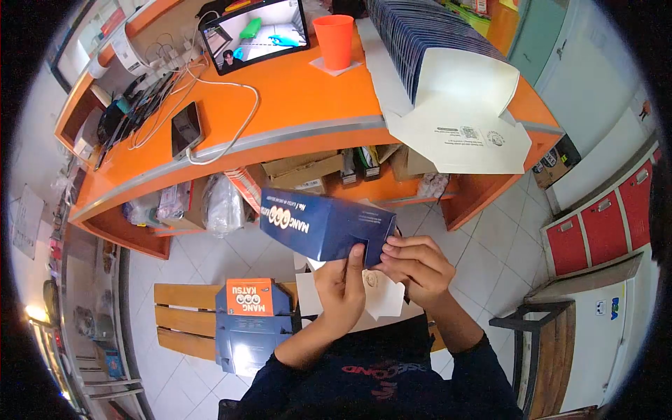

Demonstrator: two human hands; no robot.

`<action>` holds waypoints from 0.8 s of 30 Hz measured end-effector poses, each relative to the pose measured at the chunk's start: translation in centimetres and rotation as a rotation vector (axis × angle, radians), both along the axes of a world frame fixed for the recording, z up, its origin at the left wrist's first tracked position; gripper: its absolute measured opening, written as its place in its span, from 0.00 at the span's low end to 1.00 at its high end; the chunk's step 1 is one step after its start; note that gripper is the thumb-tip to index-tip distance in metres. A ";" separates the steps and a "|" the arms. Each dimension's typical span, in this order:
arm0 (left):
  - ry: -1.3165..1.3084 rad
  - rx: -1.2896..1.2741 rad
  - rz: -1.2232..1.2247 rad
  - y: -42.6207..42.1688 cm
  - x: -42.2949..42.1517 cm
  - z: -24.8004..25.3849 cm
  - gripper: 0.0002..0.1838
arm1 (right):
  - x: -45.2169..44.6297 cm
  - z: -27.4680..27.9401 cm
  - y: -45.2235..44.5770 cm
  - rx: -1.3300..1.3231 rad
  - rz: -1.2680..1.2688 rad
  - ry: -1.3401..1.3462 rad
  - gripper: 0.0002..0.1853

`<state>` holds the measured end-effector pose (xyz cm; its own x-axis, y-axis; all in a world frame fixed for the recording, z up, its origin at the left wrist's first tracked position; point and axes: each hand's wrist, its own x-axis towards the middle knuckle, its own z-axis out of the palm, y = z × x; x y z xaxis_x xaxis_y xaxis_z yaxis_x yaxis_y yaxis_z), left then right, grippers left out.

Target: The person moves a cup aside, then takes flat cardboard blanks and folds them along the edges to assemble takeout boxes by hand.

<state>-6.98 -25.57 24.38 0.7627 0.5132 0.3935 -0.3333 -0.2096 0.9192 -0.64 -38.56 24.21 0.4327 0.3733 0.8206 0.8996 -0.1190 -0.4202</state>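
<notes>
A dark blue cardboard food box [318, 225], printed with white lettering and round emblems, is held up in front of my chest, partly folded. My left hand [341, 288] grips its lower edge, thumb against a blue panel. At the right end, my right hand [420, 269] pinches a flap between thumb and fingers. Below my hands, a white cardboard sheet [385, 302] lies over my lap, partly hidden by them. Flat blue box blanks [253, 334] with an orange printed panel rest on the wooden bench to my left.
On the orange counter [294, 105] stand a tablet [255, 33], an orange cup [334, 43], a phone [186, 130] with a white cable, and a long row of folded boxes [437, 49]. Packed shelves sit underneath. A slatted wooden bench [175, 318] is at left, a dark-framed stool [549, 350] at right.
</notes>
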 end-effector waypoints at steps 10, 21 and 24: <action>-0.048 0.153 -0.051 -0.8 0.3 0.3 0.08 | 1.0 0.0 -0.3 0.189 0.084 0.146 0.15; -0.149 1.164 -0.175 0.0 2.0 5.2 0.16 | 2.7 7.8 -3.2 0.179 0.333 0.291 0.51; -0.356 1.204 -0.313 -2.5 5.5 9.3 0.21 | 4.1 9.3 -4.4 0.284 -0.105 0.007 0.47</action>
<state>-1.48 -28.06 33.68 0.5436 -0.4840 0.6857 -0.7044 -0.7073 0.0592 3.44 -42.96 33.53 0.4626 0.0823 0.8828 0.8857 -0.0880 -0.4559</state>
